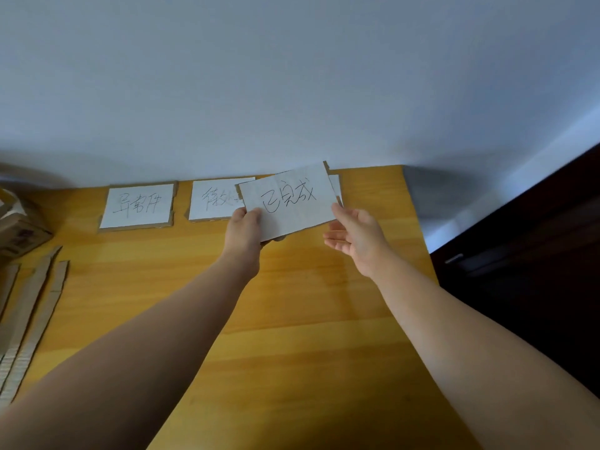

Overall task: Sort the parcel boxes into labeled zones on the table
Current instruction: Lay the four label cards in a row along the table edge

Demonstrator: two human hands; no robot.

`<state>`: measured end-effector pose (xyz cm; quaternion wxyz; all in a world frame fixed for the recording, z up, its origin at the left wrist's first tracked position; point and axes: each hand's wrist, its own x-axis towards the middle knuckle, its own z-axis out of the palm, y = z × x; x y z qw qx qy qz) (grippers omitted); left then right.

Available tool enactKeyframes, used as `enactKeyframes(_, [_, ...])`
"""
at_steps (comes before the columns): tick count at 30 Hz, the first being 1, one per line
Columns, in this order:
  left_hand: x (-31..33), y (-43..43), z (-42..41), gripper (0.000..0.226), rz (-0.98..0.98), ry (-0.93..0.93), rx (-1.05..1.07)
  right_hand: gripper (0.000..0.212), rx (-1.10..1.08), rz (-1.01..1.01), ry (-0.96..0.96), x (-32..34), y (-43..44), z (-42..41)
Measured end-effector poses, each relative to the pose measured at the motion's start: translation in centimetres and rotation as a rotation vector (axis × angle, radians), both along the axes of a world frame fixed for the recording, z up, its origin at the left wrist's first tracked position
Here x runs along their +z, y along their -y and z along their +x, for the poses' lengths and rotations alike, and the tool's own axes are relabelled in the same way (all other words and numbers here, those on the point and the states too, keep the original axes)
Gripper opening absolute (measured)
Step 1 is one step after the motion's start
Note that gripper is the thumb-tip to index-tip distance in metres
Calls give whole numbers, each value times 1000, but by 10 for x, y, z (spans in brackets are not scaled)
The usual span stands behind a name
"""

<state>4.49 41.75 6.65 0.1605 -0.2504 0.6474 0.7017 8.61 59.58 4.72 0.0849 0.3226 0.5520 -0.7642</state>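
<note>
Head camera looks down over a yellow wooden table (pixel 292 319) pushed against a pale wall (pixel 292 76). The left hand (pixel 245 232) grips the lower left edge of a white handwritten card (pixel 289 203), thumb on top and fingers curled beneath, holding it tilted just above the tabletop near the wall. The right hand (pixel 354 235) is loose, palm turned inward and fingers spread, with its thumb tip touching the card's right edge; it has no real grasp on it.

Two more label cards lie flat along the wall: the left label (pixel 136 204) sits on its own, and the middle label (pixel 211 199) is partly covered by the raised card. A sliver of another white sheet (pixel 336 186) peeks out behind the card's right side.

The parcel boxes (pixel 19 232) sit at the far left edge of the table, cut off by the frame, apart from both hands. Cardboard strips (pixel 32 313) lie in front of them. A dark cabinet (pixel 519 271) stands to the right of the table.
</note>
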Motion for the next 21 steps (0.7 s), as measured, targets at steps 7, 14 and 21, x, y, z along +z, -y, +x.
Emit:
enactKeyframes(7, [8, -56, 15, 20, -23, -43, -236, 36, -235, -124, -107, 11, -32, 27])
enactKeyframes(14, [-14, -64, -1, 38, -619, -241, -731, 49, -482, 119, -27, -10, -78, 19])
enactKeyframes(21, [-58, -51, -33, 56, -1249, -281, -1150, 58, -593, 309, 168, -55, -104, -12])
